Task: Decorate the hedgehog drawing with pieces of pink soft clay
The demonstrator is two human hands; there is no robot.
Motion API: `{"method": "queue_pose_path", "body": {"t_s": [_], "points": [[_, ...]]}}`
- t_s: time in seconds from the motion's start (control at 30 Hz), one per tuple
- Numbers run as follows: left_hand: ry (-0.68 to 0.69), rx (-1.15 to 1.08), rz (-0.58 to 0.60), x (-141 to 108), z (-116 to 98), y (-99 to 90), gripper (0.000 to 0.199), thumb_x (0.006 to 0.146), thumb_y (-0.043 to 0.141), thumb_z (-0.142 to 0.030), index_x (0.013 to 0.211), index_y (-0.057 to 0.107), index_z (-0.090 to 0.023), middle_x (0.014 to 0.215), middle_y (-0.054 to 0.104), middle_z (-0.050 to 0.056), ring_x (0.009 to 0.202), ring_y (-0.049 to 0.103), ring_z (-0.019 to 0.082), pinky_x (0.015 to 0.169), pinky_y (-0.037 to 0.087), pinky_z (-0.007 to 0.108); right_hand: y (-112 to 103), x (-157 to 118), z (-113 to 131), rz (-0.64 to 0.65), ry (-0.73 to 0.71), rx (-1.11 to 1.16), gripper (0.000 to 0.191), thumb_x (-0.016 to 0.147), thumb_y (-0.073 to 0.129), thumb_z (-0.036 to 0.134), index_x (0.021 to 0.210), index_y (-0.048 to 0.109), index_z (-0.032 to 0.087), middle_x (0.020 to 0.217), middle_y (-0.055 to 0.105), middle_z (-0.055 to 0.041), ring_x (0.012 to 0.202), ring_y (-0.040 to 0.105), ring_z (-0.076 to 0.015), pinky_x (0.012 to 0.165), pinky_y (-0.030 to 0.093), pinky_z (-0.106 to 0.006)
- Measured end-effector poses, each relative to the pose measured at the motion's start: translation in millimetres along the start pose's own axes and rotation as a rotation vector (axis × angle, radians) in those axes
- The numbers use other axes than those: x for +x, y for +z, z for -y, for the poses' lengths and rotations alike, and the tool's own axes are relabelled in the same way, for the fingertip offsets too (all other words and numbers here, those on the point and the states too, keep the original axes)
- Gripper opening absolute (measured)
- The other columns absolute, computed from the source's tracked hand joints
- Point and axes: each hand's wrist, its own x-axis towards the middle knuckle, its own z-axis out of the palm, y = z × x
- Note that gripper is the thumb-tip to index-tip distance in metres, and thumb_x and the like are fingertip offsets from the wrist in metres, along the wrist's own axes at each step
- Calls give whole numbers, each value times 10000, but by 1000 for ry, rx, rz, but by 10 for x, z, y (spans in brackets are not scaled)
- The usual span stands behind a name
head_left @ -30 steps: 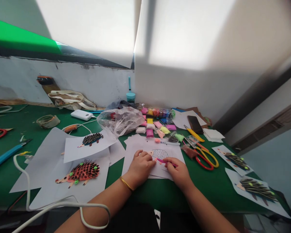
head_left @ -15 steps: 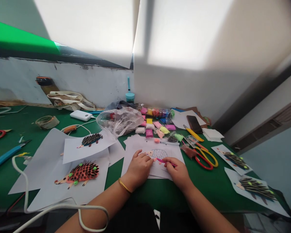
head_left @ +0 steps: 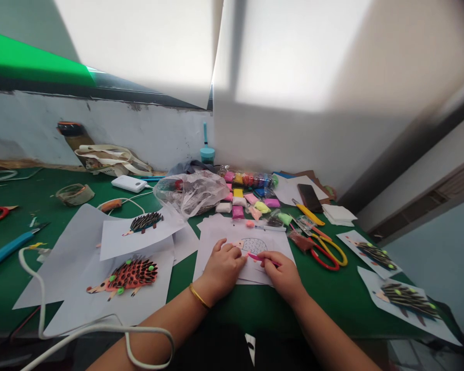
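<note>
Pink and slim, the modelling tool (head_left: 252, 255) is pinched in the right hand (head_left: 281, 271), its long axis running nearly sideways over the white paper (head_left: 211, 232), tip pointing left toward the left hand (head_left: 223, 266). The hedgehog drawing (head_left: 256, 245) lies just beyond both hands, its body stretched left to right with the peach head (head_left: 238, 244) at the left end. The left hand, fingers bent on the sheet, is nearer that head; whether it grips anything I cannot tell. The right is nearer the scalloped rear
</note>
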Motion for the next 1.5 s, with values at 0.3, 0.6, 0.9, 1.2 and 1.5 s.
{"method": "queue_pose_path", "body": {"t_s": [0.3, 0.6, 0.9, 1.2, 1.5], "points": [[-10, -16, 11, 7, -15, -23, 205, 910, 565, -150, 1027, 678, -274, 944, 658, 13, 978, 567, 192, 1104, 267, 466, 9, 0, -17, 50, -28, -17, 289, 825, 477, 275, 915, 744, 208, 907, 733, -62, 861, 681, -218, 818, 539, -348], [-135, -203, 15, 21, 28, -70, 314, 839, 587, -97, 1056, 703, -293, 1000, 680, 11, 1001, 584, 200, 1046, 331, 438, -6, -6, 6, 21, -8, -29, 294, 807, 481, 284, 904, 749, 211, 898, 738, -56, 853, 680, -219, 810, 537, -341], [-113, -172, 16, 26, 4, -67, 207, 851, 587, -117, 889, 727, -264, 906, 676, 1, 926, 584, 186, 1062, 309, 437, 3, 1, 5, 14, 4, -44, 298, 803, 479, 276, 907, 751, 213, 922, 741, -55, 865, 683, -221, 817, 536, -340], [-116, -183, 12, 24, 10, -58, 229, 835, 580, -99, 869, 733, -266, 902, 673, 2, 923, 584, 178, 1071, 297, 429, -4, -14, -7, 44, -14, -35, 297, 807, 473, 258, 905, 750, 218, 936, 740, -47, 864, 682, -216, 832, 535, -344], [-114, -179, 3, 18, 12, -52, 200, 845, 590, -124, 871, 729, -266, 901, 672, 0, 917, 582, 178, 1070, 301, 435, -8, -14, 4, 86, -23, -41, 297, 817, 470, 261, 912, 749, 225, 933, 738, -45, 885, 679, -222, 838, 533, -350]]}}
